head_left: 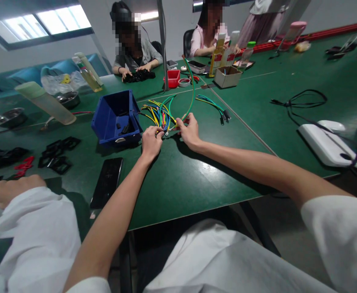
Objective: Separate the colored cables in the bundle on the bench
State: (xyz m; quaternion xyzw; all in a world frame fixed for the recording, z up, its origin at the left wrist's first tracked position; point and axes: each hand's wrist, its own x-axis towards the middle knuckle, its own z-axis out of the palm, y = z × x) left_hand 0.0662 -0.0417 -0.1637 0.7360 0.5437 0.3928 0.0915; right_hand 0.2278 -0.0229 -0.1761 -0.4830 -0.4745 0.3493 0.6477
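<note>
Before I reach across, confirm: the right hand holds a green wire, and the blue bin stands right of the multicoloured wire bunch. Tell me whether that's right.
Wrong side: the head view shows the blue bin left of the multicoloured wire bunch. The right hand does hold a green wire.

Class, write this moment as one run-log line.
left hand: at wire bundle | right hand: pinching green wire | blue bin: left of both hands | phone: beside left forearm

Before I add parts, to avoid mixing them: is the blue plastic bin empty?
Not empty: small black pieces show inside the blue plastic bin, through its opening.
</note>
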